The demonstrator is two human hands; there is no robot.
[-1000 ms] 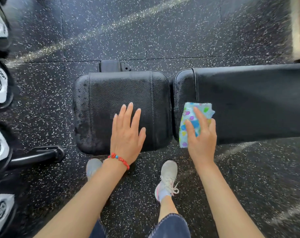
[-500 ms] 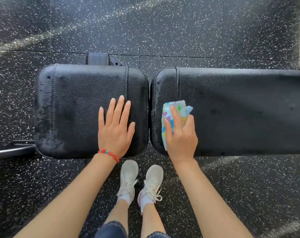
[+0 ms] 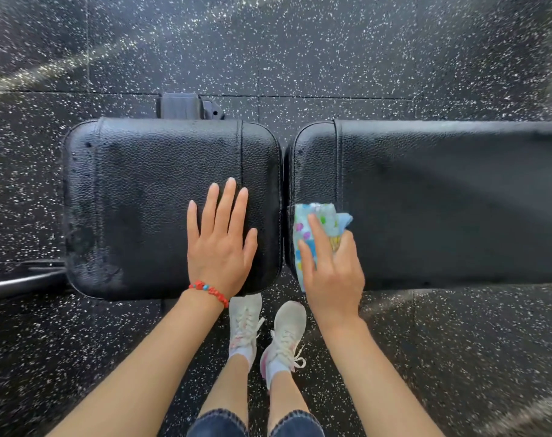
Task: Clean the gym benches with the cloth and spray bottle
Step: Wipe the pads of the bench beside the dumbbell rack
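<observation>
A black padded gym bench lies across the view in two parts: a short seat pad (image 3: 136,203) on the left and a long back pad (image 3: 442,200) on the right, with a narrow gap between them. My left hand (image 3: 221,244) rests flat, fingers spread, on the seat pad near its right edge. My right hand (image 3: 330,272) presses a folded light-blue cloth with coloured spots (image 3: 312,222) against the left end of the back pad. No spray bottle is in view.
Speckled black rubber floor surrounds the bench. A black bracket (image 3: 186,105) sticks out behind the seat pad. A dark metal bar (image 3: 22,279) runs off at the left edge. My two white shoes (image 3: 268,332) stand right in front of the gap.
The view has shifted so the bench sits further right; the weight rack at left is gone from sight. The cloth has slid a little along the left end of the back pad. My left hand stays flat.
</observation>
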